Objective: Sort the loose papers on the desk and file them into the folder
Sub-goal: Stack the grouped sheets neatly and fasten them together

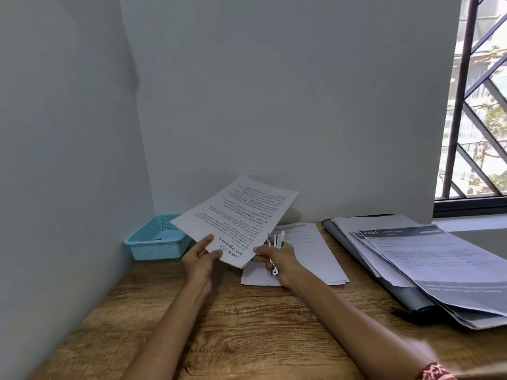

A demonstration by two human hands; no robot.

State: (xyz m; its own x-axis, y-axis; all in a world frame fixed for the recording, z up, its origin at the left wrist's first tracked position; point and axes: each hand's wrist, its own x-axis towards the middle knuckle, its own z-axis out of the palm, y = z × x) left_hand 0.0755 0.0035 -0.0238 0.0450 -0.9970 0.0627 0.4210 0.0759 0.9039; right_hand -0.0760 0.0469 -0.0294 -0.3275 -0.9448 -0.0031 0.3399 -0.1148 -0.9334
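From the head camera I see both hands raised over the wooden surface [247, 325], sharing one printed sheet [236, 219] held up off the wood and tilted toward the corner of the grey wall. The left hand [201, 259] pinches the sheet's near left edge, thumb on top and fingers curled under. The right hand [277, 260] grips the near right corner with its thumb, and its curled fingers also hold a small white stapler-like tool [275, 250] that sticks up beside the paper; I cannot tell exactly what the tool is. The text on the sheet reads upside down to me, with a bold heading near my hands. Just beneath and beyond the right hand lies a small stack of white papers [310, 250], flat on the surface. Further right I see the dark folder [354, 248] lying open, with a thick pile of printed pages [439, 270] resting on it; the top page carries a dark header band. The pile reaches over the folder's right side toward the surface's edge. In the left corner against the wall sits a light blue plastic basket [156, 238], well apart from the folder. A window with a dark diagonal grille [477, 105] fills the upper right, and a red patterned cuff [434, 371] shows at the right forearm.
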